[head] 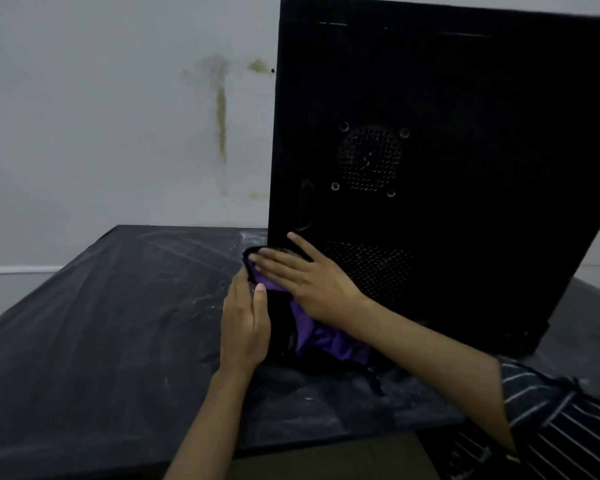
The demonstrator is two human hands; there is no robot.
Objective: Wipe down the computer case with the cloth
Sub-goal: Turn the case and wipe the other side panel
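1. The computer case [465,98] is seen as plain black, with round and rectangular patches of small perforated holes on its side panel.
2. The cloth [326,336] is shown in purple, with black parts at its edges.
3. The table [101,323] is covered in a dark grey-black sheet, marked with pale whitish scuffs and dusty streaks.
4. The wall [101,98] is painted off-white and is stained with a brownish-yellow vertical streak and smudges.
5. The sleeve [548,420] is patterned in dark navy or black with thin white stripes.
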